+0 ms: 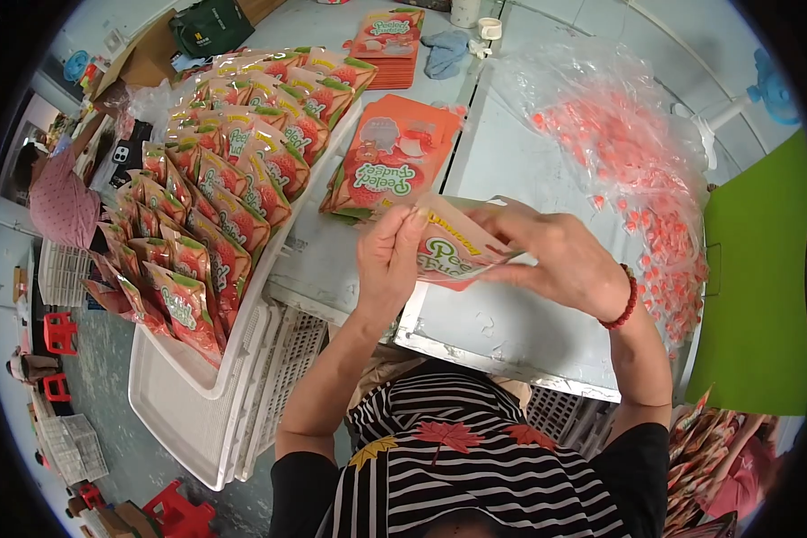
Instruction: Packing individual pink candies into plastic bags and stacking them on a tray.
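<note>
Above the table's front edge I hold a printed candy pouch (450,249), tilted. My left hand (387,262) is closed on its left side, thumb and fingers pinching the upper edge. At the pouch's other side is my right hand (572,262), its fingers bent around the edge near the mouth; whether fingertips reach inside is hidden. A red beaded bracelet (626,303) circles the right wrist. Just beyond my left hand lies a stack of flat orange-red pouches (394,143). To the right, small red-and-white wrapped candies (641,220) spill from a large clear plastic bag (556,76).
On my left, a white plastic tray (282,242) holds many filled pouches (242,170) in rows, above stacked white trays (184,403). Another pouch stack (386,58) and a blue cloth (446,54) sit at the back. A green panel (758,278) stands right. Another person (63,197) is far left.
</note>
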`<state>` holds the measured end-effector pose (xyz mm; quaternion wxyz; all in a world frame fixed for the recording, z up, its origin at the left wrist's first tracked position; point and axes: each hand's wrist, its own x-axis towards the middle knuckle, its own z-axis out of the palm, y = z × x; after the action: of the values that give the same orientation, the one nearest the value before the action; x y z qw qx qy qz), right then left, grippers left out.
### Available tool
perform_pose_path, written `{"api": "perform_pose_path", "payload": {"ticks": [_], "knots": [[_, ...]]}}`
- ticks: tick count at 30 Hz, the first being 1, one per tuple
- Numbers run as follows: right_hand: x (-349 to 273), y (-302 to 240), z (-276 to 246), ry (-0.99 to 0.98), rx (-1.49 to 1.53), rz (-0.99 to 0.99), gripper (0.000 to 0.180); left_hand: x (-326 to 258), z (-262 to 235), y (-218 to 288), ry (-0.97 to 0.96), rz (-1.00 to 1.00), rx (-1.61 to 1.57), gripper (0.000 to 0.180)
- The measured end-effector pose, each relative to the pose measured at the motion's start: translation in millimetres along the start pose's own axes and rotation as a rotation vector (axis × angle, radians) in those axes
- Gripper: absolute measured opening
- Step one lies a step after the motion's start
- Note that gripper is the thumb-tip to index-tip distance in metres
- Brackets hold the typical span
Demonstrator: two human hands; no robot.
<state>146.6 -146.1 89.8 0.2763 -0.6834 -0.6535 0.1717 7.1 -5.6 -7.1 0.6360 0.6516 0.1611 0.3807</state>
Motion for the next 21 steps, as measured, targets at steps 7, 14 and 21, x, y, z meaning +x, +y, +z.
{"api": "perform_pose_path", "payload": {"ticks": [7,14,21], "knots": [[-2,-13,12,-0.018,-0.158,-0.095,0.028,-2,4,2,0.050,0.139,0.020,0.018],[-3,-5,38,0.213,-0.265,-0.116,0.030,-12,3,5,0.121,0.226,0.120,0.017],[-9,-12,39,0.073,-0.274,-0.079,0.039,-14,-5,-2,0.109,0.285,0.191,0.015]]}}
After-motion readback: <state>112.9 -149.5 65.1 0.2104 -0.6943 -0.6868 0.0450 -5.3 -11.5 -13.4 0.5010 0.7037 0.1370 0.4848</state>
